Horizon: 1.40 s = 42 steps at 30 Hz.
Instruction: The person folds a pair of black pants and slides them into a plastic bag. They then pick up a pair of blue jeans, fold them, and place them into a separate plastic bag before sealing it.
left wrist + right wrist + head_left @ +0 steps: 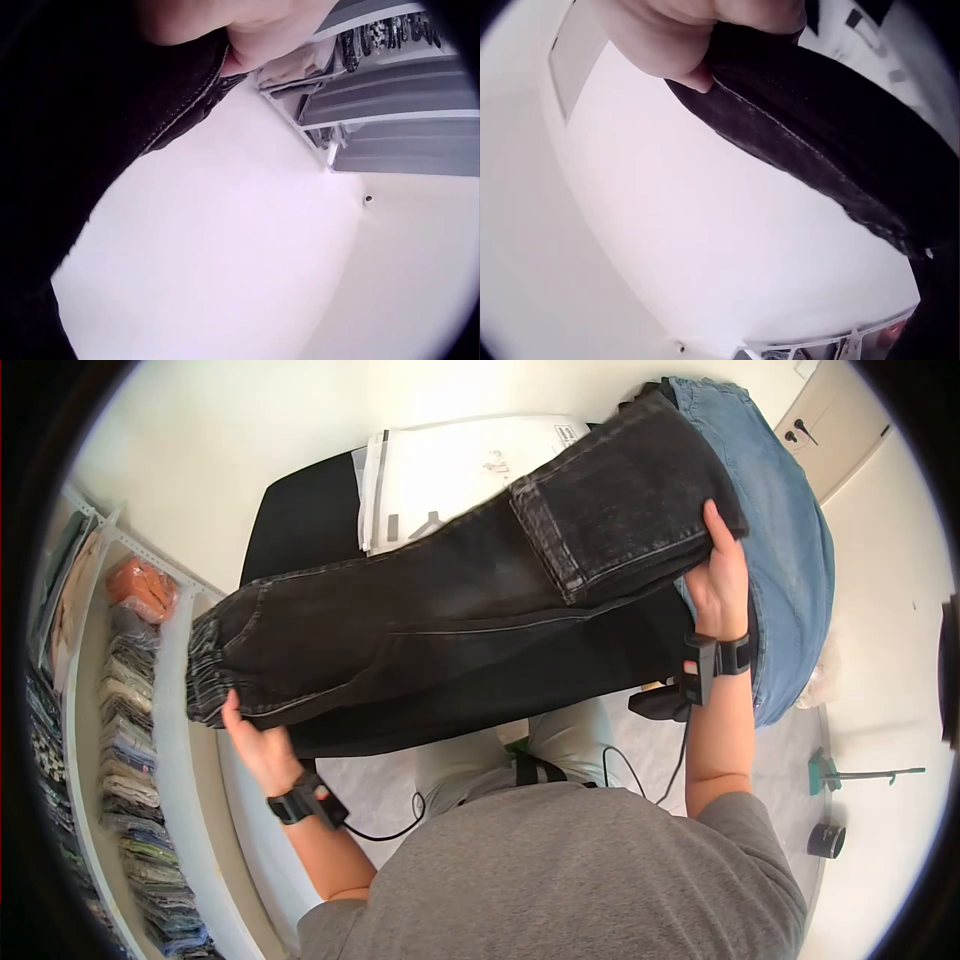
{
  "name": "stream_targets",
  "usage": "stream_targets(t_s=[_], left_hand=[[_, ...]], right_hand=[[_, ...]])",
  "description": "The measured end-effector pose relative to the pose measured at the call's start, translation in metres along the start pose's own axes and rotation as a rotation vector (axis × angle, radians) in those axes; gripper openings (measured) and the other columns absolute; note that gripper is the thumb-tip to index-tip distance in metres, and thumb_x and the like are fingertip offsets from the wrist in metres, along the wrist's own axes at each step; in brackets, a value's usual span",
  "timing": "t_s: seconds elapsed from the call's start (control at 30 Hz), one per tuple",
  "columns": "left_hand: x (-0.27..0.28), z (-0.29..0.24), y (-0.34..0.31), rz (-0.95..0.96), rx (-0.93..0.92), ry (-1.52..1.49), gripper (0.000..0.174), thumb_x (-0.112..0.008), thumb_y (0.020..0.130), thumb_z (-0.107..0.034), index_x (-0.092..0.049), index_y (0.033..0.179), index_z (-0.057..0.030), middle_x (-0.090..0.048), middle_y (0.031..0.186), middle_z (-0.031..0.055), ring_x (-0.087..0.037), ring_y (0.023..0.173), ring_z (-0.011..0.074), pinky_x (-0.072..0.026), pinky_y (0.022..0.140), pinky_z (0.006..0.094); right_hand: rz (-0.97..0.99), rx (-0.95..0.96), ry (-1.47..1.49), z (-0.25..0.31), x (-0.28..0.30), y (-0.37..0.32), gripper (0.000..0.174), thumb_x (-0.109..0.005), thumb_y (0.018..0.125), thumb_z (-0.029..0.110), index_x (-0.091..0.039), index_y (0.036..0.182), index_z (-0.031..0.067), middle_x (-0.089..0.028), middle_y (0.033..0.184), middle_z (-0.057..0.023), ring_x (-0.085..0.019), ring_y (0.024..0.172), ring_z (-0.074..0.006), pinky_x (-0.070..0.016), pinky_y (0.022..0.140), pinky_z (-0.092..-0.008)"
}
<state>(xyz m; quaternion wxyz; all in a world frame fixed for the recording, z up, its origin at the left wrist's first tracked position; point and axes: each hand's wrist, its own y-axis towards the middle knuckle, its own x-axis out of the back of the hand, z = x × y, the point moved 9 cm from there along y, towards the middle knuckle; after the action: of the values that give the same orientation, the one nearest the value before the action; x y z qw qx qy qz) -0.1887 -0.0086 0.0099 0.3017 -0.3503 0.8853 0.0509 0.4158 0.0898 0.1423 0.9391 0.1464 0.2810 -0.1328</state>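
Black denim trousers (430, 595), folded lengthwise, stretch at a slant between the two hands in the head view. The left hand (262, 752) grips them by the gathered waistband at the lower left. At the other end, the right hand (722, 588) holds the folded leg end, its thumb on top and the other fingers hidden beneath. In the left wrist view, the hand (240, 26) pinches the dark cloth (90, 127) near a stitched seam. The right wrist view has the hand (697, 30) curled round the cloth's edge (817, 135).
Under the trousers is a black table (300, 515) with white plastic packages (450, 470) at its back. Blue denim (790, 550) hangs over the right end. Shelves of folded, bagged clothes (130, 760) stand at left. A green-headed tool (825, 772) and a black round object (826, 841) are at right.
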Motion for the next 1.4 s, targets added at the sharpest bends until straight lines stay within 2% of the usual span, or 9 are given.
stream_targets(t_s=[0.3, 0.37, 0.47, 0.6, 0.7, 1.03, 1.13, 1.23, 1.4], left_hand=[[0.079, 0.015, 0.045, -0.018, 0.198, -0.049, 0.032, -0.056, 0.090, -0.018, -0.057, 0.114, 0.0031, -0.061, 0.118, 0.0151, -0.057, 0.110, 0.0266, -0.0427, 0.101, 0.0399], [0.048, 0.004, 0.019, 0.083, 0.081, -0.027, 0.032, -0.054, 0.092, -0.015, -0.055, 0.118, 0.0033, -0.060, 0.118, 0.0138, -0.053, 0.115, 0.0260, -0.0369, 0.105, 0.0366], [-0.024, -0.068, -0.082, -0.270, -0.856, 0.785, 0.029, -0.055, 0.090, -0.005, -0.056, 0.119, 0.0006, -0.060, 0.118, 0.0124, -0.051, 0.117, 0.0269, -0.0348, 0.104, 0.0360], [-0.137, 0.010, -0.129, 0.755, -0.847, 1.283, 0.026, -0.062, 0.082, -0.001, -0.065, 0.108, -0.0049, -0.056, 0.128, 0.0140, -0.049, 0.122, 0.0288, -0.0371, 0.102, 0.0360], [-0.145, 0.051, -0.120, 0.732, -0.671, 1.406, 0.048, -0.068, 0.080, -0.013, -0.053, 0.125, -0.0038, -0.052, 0.131, 0.0137, -0.046, 0.123, 0.0319, -0.0382, 0.100, 0.0418], [-0.151, 0.084, -0.087, 0.724, -0.708, 1.593, 0.024, -0.065, 0.083, -0.013, -0.055, 0.102, -0.0013, -0.053, 0.111, 0.0109, -0.050, 0.107, 0.0316, -0.0443, 0.084, 0.0443], [-0.152, 0.085, -0.090, 0.709, -0.748, 1.621, 0.022, -0.063, 0.085, -0.012, -0.055, 0.101, -0.0005, -0.053, 0.111, 0.0114, -0.050, 0.106, 0.0321, -0.0450, 0.083, 0.0445], [-0.153, 0.080, -0.087, 0.699, -0.722, 1.582, 0.021, -0.061, 0.086, -0.012, -0.055, 0.101, 0.0001, -0.054, 0.111, 0.0120, -0.050, 0.106, 0.0332, -0.0456, 0.082, 0.0454], [-0.158, 0.084, -0.073, 0.740, -0.679, 1.558, 0.019, -0.060, 0.087, -0.013, -0.055, 0.099, -0.0001, -0.054, 0.108, 0.0125, -0.051, 0.103, 0.0341, -0.0470, 0.080, 0.0471]], right_hand=[[-0.072, -0.614, 0.027, -0.108, 0.129, -0.056, 0.036, -0.059, 0.091, 0.012, -0.050, 0.124, 0.0003, -0.060, 0.119, -0.0114, -0.058, 0.108, -0.0228, -0.0470, 0.093, -0.0392], [-0.259, -0.422, -0.271, -0.081, 0.159, -0.058, 0.039, -0.061, 0.089, 0.011, -0.049, 0.124, -0.0009, -0.060, 0.117, -0.0113, -0.059, 0.106, -0.0208, -0.0468, 0.091, -0.0380], [-0.148, -0.029, -0.994, -0.028, 0.074, -0.064, 0.043, -0.065, 0.083, 0.010, -0.052, 0.123, 0.0036, -0.058, 0.122, -0.0112, -0.054, 0.114, -0.0227, -0.0416, 0.097, -0.0386], [0.565, 0.160, -1.327, -0.085, -0.017, -0.078, 0.053, -0.070, 0.077, 0.014, -0.052, 0.125, 0.0059, -0.047, 0.138, -0.0133, -0.040, 0.132, -0.0302, -0.0327, 0.107, -0.0453], [0.638, 0.082, -1.530, -0.118, -0.036, -0.083, 0.060, -0.072, 0.076, 0.019, -0.048, 0.130, 0.0059, -0.041, 0.143, -0.0170, -0.031, 0.137, -0.0336, -0.0293, 0.109, -0.0504], [0.581, 0.301, -1.950, -0.142, -0.038, -0.082, 0.047, -0.064, 0.077, 0.015, -0.050, 0.119, -0.0015, -0.049, 0.134, -0.0176, -0.046, 0.126, -0.0335, -0.0423, 0.098, -0.0512], [0.494, 0.517, -1.769, -0.125, -0.043, -0.074, 0.020, -0.053, 0.082, 0.007, -0.058, 0.102, 0.0031, -0.062, 0.115, -0.0131, -0.059, 0.107, -0.0289, -0.0510, 0.081, -0.0458], [0.435, 0.240, -1.571, -0.109, -0.032, -0.047, 0.012, -0.052, 0.085, 0.007, -0.057, 0.094, 0.0012, -0.064, 0.090, -0.0219, -0.060, 0.087, -0.0415, -0.0479, 0.074, -0.0502], [0.326, 0.219, -1.313, -0.073, -0.046, -0.044, 0.022, -0.052, 0.088, 0.008, -0.057, 0.108, -0.0001, -0.062, 0.095, -0.0256, -0.059, 0.094, -0.0425, -0.0466, 0.079, -0.0461]])
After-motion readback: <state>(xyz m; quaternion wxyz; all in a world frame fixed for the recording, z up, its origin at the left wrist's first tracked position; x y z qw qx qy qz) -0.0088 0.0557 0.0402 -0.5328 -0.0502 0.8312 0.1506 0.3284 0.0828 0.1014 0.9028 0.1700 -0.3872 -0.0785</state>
